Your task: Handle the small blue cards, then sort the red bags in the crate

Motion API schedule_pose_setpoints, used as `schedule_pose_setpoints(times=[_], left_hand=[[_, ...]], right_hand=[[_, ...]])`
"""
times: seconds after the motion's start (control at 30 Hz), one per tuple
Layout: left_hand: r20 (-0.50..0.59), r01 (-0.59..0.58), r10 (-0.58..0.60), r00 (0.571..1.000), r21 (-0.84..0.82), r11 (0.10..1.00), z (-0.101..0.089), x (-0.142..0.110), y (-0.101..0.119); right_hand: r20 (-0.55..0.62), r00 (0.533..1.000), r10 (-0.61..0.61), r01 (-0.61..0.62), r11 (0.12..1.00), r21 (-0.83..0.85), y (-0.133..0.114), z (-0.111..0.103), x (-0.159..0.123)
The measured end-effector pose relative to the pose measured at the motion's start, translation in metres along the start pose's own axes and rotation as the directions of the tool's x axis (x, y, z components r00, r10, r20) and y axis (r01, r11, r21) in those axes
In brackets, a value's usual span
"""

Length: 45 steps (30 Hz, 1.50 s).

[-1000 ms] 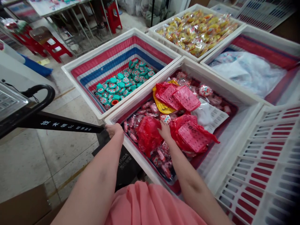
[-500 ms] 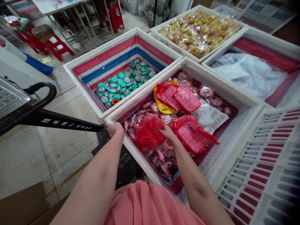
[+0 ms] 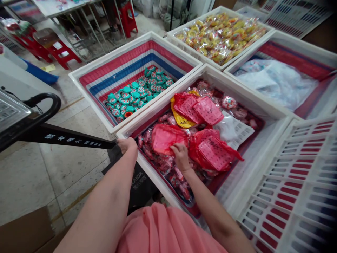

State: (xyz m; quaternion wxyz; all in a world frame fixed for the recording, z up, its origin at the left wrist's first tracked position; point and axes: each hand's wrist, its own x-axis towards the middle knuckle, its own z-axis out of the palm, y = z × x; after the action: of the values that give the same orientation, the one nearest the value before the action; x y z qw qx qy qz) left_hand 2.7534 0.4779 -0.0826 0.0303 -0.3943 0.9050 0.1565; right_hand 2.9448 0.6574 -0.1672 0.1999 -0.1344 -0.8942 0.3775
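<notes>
Right hand (image 3: 180,156) pinches a red plastic bag (image 3: 165,136), likely light, slippery, best held by its near edge; left hand's (image 3: 127,144) grip unclear.

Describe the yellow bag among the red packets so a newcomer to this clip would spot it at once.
Start with the big white-rimmed crate that the right hand is in. Beyond that hand, red packets with dark writing lie on top; the yellow bag sticks out from under their left side. Its colour and black "Hello" lettering set it apart.
</notes>
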Motion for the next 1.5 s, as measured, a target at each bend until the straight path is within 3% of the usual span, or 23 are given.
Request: schedule_pose_setpoints(times=[0.1, 0.17, 0.37, 0.57, 0.63, 0.7, 0.77, 0.8, 0.87, 0.93, 0.97, 1.07, 1.23, 1.3, 1.33, 1.37, 1.43, 1.5], left_hand=[[-0.009, 0.008, -0.008, 1.000, 0.010, 1.000, 0.000, 0.000, 0.000], [-0.009, 0.020, -0.020, 1.000, 0.019, 1.000, 0.000, 0.000, 0.001], [0.011, 0.013, -0.014, 1.000, 0.025, 1.000, -0.001, -0.001, 0.002], [0.010, 0.037, -0.037, 0.999, 0.008, 0.999, -0.003, -0.002, 0.002], [0.011, 0.042, -0.042, 0.999, 0.007, 0.999, -0.004, -0.003, 0.002], [0.017, 0.034, -0.034, 0.999, 0.004, 0.999, -0.004, -0.002, 0.002], [0.021, 0.019, -0.019, 1.000, 0.001, 1.000, -0.004, -0.002, 0.001], [0.019, 0.017, -0.017, 1.000, 0.001, 1.000, -0.003, -0.002, 0.001], [0.016, 0.019, -0.019, 1.000, 0.003, 1.000, -0.003, -0.002, 0.001], [0.016, 0.025, -0.025, 1.000, 0.005, 1.000, -0.003, -0.002, 0.002], [0.017, 0.029, -0.029, 0.999, 0.006, 1.000, -0.003, -0.002, 0.002], [0.012, 0.036, -0.036, 0.999, 0.010, 0.999, -0.003, -0.002, 0.003], [0.018, 0.009, -0.009, 1.000, -0.010, 1.000, -0.001, 0.000, 0.001], [0.023, 0.001, 0.000, 1.000, -0.022, 1.000, 0.000, 0.001, -0.001], [0.021, -0.001, 0.001, 1.000, -0.028, 1.000, 0.000, 0.001, -0.001], [0.018, 0.002, -0.002, 1.000, -0.034, 0.999, 0.000, 0.002, -0.001], [0.010, 0.014, -0.013, 1.000, -0.048, 0.999, 0.000, 0.002, -0.001], [0.008, 0.015, -0.014, 1.000, -0.064, 0.998, 0.000, 0.002, -0.001]], right_hand=[[0.145, 0.985, -0.089, 0.110, 0.983, -0.145, -0.001, 0.023, -0.031], [0.179, 0.979, -0.096, 0.132, 0.971, -0.199, 0.005, 0.034, -0.046], [0.131, 0.989, -0.066, 0.092, 0.976, -0.199, 0.018, 0.040, -0.058], [0.048, 0.998, -0.042, 0.049, 0.983, -0.175, 0.008, 0.028, -0.054], [-0.004, 1.000, -0.025, 0.024, 0.995, -0.101, 0.000, 0.020, -0.049], [-0.092, 0.994, 0.057, -0.048, 0.995, 0.092, -0.009, 0.010, -0.040], [-0.175, 0.950, 0.260, -0.181, 0.912, 0.368, -0.016, 0.002, -0.026], [-0.187, 0.906, 0.380, -0.242, 0.827, 0.507, -0.018, 0.000, -0.019], [-0.132, 0.779, 0.613, -0.330, 0.581, 0.744, -0.016, 0.001, -0.005], [-0.030, 0.674, 0.738, -0.364, 0.367, 0.856, -0.009, 0.010, 0.004], [0.013, 0.640, 0.768, -0.384, 0.306, 0.871, -0.005, 0.016, 0.006], [0.061, 0.602, 0.796, -0.471, 0.292, 0.832, 0.009, 0.035, 0.001], [-0.012, 0.578, 0.816, -0.579, 0.420, 0.698, 0.013, 0.036, -0.023], [-0.126, 0.612, 0.781, -0.589, 0.556, 0.586, 0.008, 0.028, -0.031], [-0.191, 0.671, 0.717, -0.574, 0.665, 0.478, 0.005, 0.025, -0.034], [-0.227, 0.757, 0.612, -0.529, 0.779, 0.336, 0.001, 0.024, -0.037], [-0.154, 0.926, 0.345, -0.343, 0.938, 0.042, -0.008, 0.030, -0.040], [-0.010, 0.980, 0.200, -0.200, 0.975, -0.095, -0.015, 0.045, -0.039]])
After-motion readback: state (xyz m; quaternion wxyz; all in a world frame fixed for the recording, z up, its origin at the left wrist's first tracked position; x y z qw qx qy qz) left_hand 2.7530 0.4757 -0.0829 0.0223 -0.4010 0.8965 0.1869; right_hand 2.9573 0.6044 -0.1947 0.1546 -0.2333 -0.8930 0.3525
